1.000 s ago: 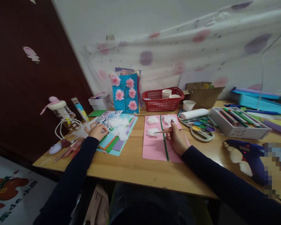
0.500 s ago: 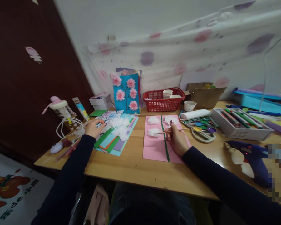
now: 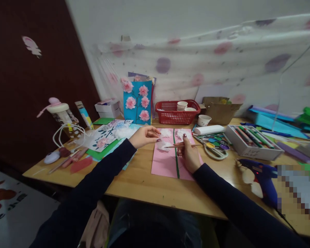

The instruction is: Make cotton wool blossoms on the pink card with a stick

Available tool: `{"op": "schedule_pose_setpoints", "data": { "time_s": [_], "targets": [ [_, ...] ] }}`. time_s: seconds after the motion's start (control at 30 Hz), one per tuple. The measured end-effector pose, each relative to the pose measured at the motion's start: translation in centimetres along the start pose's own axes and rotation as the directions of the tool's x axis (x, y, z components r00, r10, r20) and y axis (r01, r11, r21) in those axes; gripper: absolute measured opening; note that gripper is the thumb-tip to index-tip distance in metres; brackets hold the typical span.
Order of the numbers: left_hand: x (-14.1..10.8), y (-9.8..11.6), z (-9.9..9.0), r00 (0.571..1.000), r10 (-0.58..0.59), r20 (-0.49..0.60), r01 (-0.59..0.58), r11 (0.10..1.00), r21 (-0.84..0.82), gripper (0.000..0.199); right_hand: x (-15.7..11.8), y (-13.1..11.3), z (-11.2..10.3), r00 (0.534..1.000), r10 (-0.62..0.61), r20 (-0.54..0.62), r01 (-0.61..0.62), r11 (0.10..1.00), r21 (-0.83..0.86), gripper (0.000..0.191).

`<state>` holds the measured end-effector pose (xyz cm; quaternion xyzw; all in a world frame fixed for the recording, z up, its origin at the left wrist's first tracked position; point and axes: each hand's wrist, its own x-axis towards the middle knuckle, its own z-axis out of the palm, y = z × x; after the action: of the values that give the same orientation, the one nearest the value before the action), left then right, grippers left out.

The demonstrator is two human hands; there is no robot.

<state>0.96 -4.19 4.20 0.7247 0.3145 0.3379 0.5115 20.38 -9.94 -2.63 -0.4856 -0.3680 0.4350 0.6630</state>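
Note:
A pink sheet [image 3: 162, 164] lies on the table with a green painted stem [image 3: 177, 162] and white cotton tufts on it. My right hand [image 3: 190, 156] is over the sheet, closed around a thin wooden stick [image 3: 195, 145]. The stick's tip touches or hovers by the lower left cotton tuft [image 3: 163, 146]. Beside that tuft is my left hand [image 3: 144, 136], thumb and fingers apart, with nothing visible between them. More cotton [image 3: 124, 132] rests on coloured papers behind the left wrist.
A blue card with pink flowers [image 3: 137, 100] stands at the back beside a red basket [image 3: 177, 117] of paper cups. Scissors [image 3: 215, 153], a pen box [image 3: 253, 150] and a glue gun [image 3: 260, 179] with its light lit lie to the right. A bottle [image 3: 59, 110] stands far left.
My left hand has moved right from the cotton on the papers to the pink sheet. The right hand keeps the stick at the same tuft. The view has shifted slightly.

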Motion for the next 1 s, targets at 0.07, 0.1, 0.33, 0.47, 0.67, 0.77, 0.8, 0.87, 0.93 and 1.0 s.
{"op": "schedule_pose_setpoints", "data": {
  "time_s": [0.07,0.1,0.33,0.47,0.67,0.77,0.8,0.87,0.93,1.0],
  "targets": [
    [0.4,-0.2,0.8,1.0,-0.007,0.01,0.007,1.0,-0.004,0.031,-0.2,-0.2,0.0,0.999,-0.028,0.019,0.029,0.999,-0.044,0.054],
    [0.4,-0.3,1.0,1.0,-0.012,0.004,0.012,1.0,-0.008,0.03,-0.2,-0.3,0.0,0.998,-0.043,0.037,0.045,0.997,-0.059,0.054],
    [-1.2,-0.1,-0.6,0.999,-0.004,-0.045,0.003,0.999,-0.034,0.031,-1.4,-2.7,0.5,0.925,-0.214,0.314,0.266,0.955,-0.133,0.036],
    [-1.9,0.1,-1.0,1.0,0.012,-0.002,-0.012,0.999,-0.04,0.032,-3.2,-4.2,2.0,0.848,-0.141,0.51,0.245,0.959,-0.142,0.032],
    [-2.1,0.5,-0.6,0.999,0.05,-0.01,-0.05,0.998,-0.035,0.029,-3.6,-3.7,3.6,0.871,-0.099,0.481,0.186,0.973,-0.138,0.036],
    [-2.3,0.5,-1.2,0.997,0.063,-0.054,-0.065,0.997,-0.036,0.028,-2.9,-4.1,2.8,0.889,-0.126,0.44,0.205,0.969,-0.137,0.037],
    [-2.3,0.4,-1.5,0.995,0.068,-0.066,-0.07,0.997,-0.036,0.028,-2.8,-4.6,2.3,0.893,-0.136,0.428,0.222,0.962,-0.157,0.036],
    [-2.5,0.2,-2.2,0.994,0.074,-0.086,-0.077,0.996,-0.036,0.028,-2.9,-6.3,0.7,0.905,-0.15,0.399,0.25,0.945,-0.212,0.036],
    [-2.6,-0.1,-2.7,0.993,0.071,-0.093,-0.075,0.996,-0.039,0.03,-3.3,-8.6,-1.5,0.904,-0.172,0.391,0.293,0.916,-0.274,0.034],
    [-2.7,-0.3,-3.1,0.995,0.065,-0.079,-0.068,0.997,-0.04,0.031,-4.1,-11.0,-4.2,0.903,-0.205,0.378,0.35,0.862,-0.368,0.03]
  ]
}}
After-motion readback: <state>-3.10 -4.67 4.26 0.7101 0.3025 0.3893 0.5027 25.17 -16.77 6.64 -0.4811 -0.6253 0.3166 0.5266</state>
